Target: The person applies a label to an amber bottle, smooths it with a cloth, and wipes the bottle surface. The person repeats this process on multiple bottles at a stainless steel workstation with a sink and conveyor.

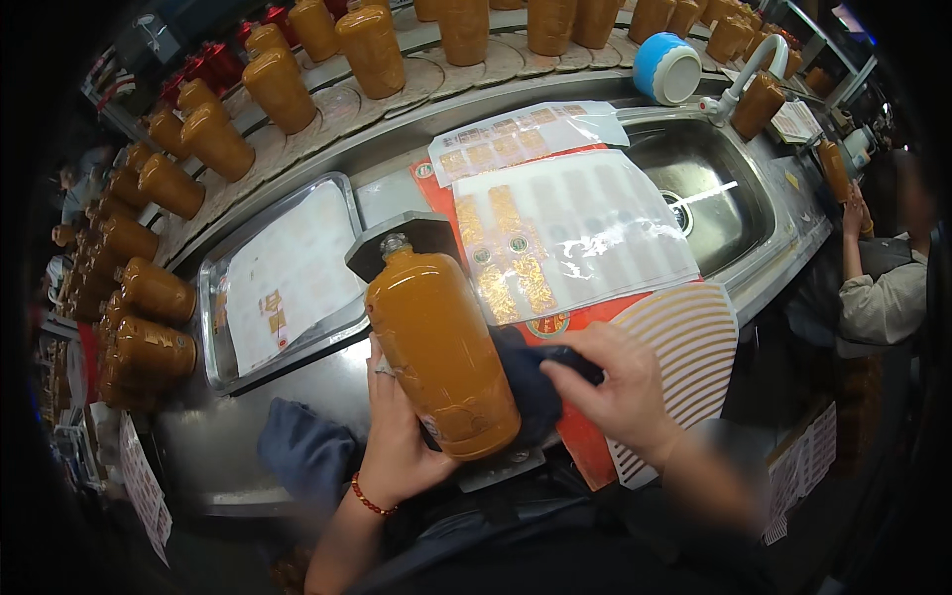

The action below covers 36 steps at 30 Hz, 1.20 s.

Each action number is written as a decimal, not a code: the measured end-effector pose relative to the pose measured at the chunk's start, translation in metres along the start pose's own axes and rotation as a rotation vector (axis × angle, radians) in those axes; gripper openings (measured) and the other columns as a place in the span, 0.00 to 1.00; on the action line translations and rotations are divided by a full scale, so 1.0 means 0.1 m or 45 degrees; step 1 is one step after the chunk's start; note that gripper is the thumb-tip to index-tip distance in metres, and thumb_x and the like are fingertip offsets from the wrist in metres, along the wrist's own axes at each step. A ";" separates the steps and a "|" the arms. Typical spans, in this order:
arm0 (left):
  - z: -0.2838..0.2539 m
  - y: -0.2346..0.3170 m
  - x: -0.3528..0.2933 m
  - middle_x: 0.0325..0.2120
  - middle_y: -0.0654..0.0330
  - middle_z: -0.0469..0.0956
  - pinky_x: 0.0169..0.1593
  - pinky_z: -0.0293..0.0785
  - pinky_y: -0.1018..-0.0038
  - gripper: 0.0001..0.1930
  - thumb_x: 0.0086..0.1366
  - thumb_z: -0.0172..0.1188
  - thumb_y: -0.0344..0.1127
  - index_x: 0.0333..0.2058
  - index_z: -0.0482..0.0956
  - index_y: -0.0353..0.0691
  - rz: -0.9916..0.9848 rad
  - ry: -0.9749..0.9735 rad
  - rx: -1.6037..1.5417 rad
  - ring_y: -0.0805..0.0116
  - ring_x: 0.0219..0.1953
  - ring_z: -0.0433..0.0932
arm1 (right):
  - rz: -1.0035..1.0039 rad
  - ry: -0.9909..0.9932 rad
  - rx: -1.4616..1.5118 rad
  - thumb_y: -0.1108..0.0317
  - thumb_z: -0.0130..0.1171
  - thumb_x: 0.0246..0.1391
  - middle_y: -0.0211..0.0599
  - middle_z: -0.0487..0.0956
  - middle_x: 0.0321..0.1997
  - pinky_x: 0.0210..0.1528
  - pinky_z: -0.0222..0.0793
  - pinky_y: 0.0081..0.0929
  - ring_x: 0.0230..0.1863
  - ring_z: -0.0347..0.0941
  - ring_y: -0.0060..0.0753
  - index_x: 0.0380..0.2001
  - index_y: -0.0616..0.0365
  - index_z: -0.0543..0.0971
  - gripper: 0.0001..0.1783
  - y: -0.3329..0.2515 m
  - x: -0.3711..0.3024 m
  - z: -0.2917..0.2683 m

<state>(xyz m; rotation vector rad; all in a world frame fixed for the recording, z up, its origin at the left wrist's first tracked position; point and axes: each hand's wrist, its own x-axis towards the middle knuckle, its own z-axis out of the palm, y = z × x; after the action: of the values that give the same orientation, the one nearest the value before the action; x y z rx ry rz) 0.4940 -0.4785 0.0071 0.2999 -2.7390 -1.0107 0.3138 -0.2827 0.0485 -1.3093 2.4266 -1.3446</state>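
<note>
A glossy amber-brown bottle [436, 347] lies tilted in front of me, its neck at a grey angled bracket [412, 238] and its base toward me. My left hand [397, 436] cups the bottle's left side near the base, some fingers hidden behind it. Just right of the bottle, my right hand [615, 382] is closed, thumb against fingers, on a dark blue cloth [535, 382]. Part of that cloth is hidden behind the bottle. Another dark blue cloth [305, 446] lies crumpled on the metal bench to the left.
White sheets with gold decals [585, 233] lie on a red sheet. A metal tray [208, 342] holds another sheet. Behind are a sink [744, 188] with a tap [759, 59], a blue-white container [666, 69] and a conveyor of brown bottles [372, 50]. A co-worker [888, 288] stands right.
</note>
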 end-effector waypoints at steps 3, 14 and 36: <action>-0.01 0.18 0.00 0.67 0.36 0.57 0.71 0.49 0.46 0.60 0.49 0.78 0.48 0.71 0.48 0.28 -0.053 0.148 -0.021 0.32 0.70 0.55 | 0.006 -0.101 0.088 0.75 0.73 0.47 0.36 0.79 0.26 0.30 0.68 0.28 0.27 0.76 0.35 0.39 0.59 0.86 0.13 -0.07 0.02 -0.14; 0.04 0.26 -0.13 0.66 0.33 0.57 0.68 0.59 0.54 0.70 0.46 0.83 0.46 0.71 0.37 0.21 -0.129 0.271 -0.001 0.34 0.66 0.61 | -0.285 -0.118 0.123 0.72 0.72 0.48 0.35 0.75 0.27 0.32 0.69 0.35 0.30 0.73 0.39 0.41 0.55 0.85 0.15 -0.37 0.04 -0.12; 0.03 0.47 -0.06 0.73 0.41 0.49 0.73 0.52 0.55 0.67 0.46 0.82 0.33 0.75 0.38 0.34 -0.037 0.371 -0.190 0.44 0.72 0.55 | -0.169 -0.007 0.188 0.65 0.67 0.54 0.37 0.76 0.34 0.44 0.73 0.36 0.41 0.76 0.43 0.39 0.55 0.79 0.11 0.17 0.04 0.07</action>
<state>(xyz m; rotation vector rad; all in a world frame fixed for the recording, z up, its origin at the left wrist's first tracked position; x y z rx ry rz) 0.4935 -0.4400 0.0352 0.4266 -2.3933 -1.0777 0.3036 -0.2857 0.0330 -1.4551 2.2226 -1.5167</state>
